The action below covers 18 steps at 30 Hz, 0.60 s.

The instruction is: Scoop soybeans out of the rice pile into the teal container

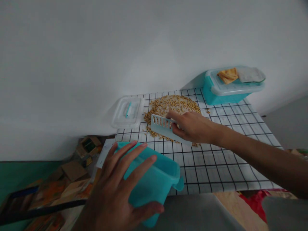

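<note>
My left hand is spread over a turquoise plastic bin, fingers across its rim and thumb on its near side. The bin is tilted at the table's front edge, its lower part below the tabletop. In my right hand is a white slotted plastic plate, held on its long edge between finger and thumb. It stands at the near side of a spread pile of yellow grains mixed with something whitish. Loose grains lie along the plate's lower edge. The inside of the bin is mostly hidden.
A clear lid with a turquoise handle lies at the table's left. A lidded turquoise box at the back right carries a folded yellow cloth and a pale cloth. Cardboard boxes are heaped lower left. A wall borders the checked tabletop.
</note>
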### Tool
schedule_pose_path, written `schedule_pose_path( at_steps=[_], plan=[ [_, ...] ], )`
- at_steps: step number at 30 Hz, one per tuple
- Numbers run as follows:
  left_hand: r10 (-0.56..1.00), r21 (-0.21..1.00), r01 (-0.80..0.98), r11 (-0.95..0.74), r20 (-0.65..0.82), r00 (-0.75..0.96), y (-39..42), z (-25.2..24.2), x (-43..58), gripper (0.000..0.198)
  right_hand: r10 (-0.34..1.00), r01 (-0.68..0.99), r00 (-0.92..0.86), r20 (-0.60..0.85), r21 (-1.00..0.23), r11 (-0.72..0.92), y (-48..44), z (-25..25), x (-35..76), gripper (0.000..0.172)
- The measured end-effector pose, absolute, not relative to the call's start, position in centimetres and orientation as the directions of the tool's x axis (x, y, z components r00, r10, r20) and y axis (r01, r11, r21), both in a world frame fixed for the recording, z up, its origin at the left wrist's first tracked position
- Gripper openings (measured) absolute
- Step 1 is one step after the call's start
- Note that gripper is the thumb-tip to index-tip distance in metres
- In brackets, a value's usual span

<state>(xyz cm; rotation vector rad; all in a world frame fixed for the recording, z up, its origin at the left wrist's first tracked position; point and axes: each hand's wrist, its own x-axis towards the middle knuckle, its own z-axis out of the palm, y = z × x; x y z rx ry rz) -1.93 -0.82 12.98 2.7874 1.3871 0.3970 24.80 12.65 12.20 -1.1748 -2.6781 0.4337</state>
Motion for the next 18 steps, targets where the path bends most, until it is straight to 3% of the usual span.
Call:
schedule_pose_path(
  at_steps=[5,11,18],
  plan=[
    [0.814,0.046,0.819,-0.571,0.163,0.558,-2.4,12.8,-4.0,0.088,0.758,0.693,-0.652,0.015,-0.394,0.604,12.2,12.3,26.2,0.033],
    [0.892,0.184,0.881,-0.435,0.221,0.394,-3.5,11.0,-5.6,0.085,0.775,0.693,-0.631,0.005,-0.445,0.567,11.9,12.3,27.5,0.033],
    [0.909,0.158,0.899,-0.408,0.17,0.382,-3.6,10.5,-5.8,0.094,0.761,0.687,-0.649,0.011,-0.42,0.592,11.9,11.8,26.1,0.034]
  ],
)
